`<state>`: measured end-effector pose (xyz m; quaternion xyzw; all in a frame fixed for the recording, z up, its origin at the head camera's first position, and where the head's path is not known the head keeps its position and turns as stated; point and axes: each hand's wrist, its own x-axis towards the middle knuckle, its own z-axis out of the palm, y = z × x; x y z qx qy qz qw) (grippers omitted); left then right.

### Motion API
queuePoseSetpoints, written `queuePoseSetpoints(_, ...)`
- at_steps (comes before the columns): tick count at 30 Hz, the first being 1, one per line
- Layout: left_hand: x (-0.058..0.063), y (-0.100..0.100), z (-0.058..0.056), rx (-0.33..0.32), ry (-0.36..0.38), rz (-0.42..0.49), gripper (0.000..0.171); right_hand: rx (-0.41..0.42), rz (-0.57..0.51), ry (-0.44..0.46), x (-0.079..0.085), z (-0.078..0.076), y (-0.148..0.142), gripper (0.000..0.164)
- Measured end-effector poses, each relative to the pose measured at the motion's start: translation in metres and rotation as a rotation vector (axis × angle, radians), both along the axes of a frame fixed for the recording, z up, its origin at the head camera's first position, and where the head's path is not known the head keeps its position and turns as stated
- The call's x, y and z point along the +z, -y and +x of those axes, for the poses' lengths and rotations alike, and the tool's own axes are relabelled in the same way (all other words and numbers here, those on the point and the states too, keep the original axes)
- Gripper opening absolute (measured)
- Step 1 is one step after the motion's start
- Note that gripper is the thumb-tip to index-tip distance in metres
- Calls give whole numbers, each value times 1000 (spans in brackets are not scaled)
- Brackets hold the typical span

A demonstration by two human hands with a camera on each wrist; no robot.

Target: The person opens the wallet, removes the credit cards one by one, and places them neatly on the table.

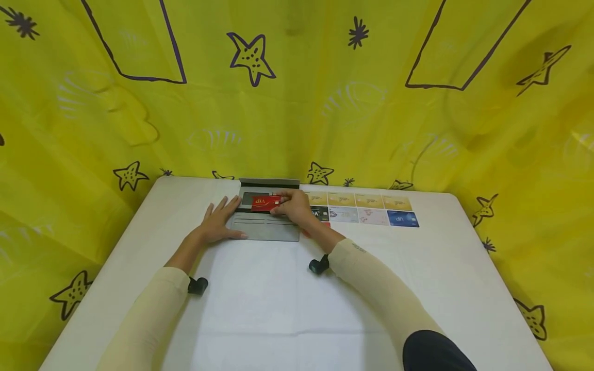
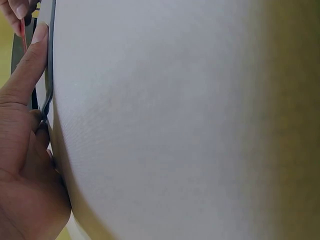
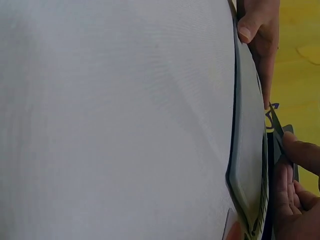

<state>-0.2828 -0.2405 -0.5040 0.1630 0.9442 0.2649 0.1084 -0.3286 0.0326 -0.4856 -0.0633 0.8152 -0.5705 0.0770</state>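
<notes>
An open grey card wallet [image 1: 266,221] lies at the far middle of the white table [image 1: 278,304]. My left hand [image 1: 220,220] rests flat on the wallet's left edge, fingers straight. My right hand [image 1: 289,205] pinches a red VIP card [image 1: 263,203] over the wallet's upper slots. In the left wrist view a straight finger [image 2: 25,70] presses on the wallet's rim [image 2: 49,60], and the red card's edge [image 2: 22,30] shows above it. In the right wrist view the wallet [image 3: 247,150] is seen edge-on, with my right fingers [image 3: 292,185] at its far side.
Two rows of cards lie to the right of the wallet: gold ones [image 1: 357,200] behind, pale ones [image 1: 357,215] and a blue one [image 1: 402,219] in front. A yellow patterned cloth [image 1: 297,103] walls the table in on three sides.
</notes>
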Motion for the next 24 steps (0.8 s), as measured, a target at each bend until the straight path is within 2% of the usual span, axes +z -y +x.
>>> queuePoseSetpoints(10, 1, -1, 2, -9, -7, 15, 115, 36, -25, -10, 8, 10, -17, 59)
queuePoseSetpoints(24, -3, 1, 1, -22, -20, 27, 115, 34, -18, -88, 2, 20, -29, 56)
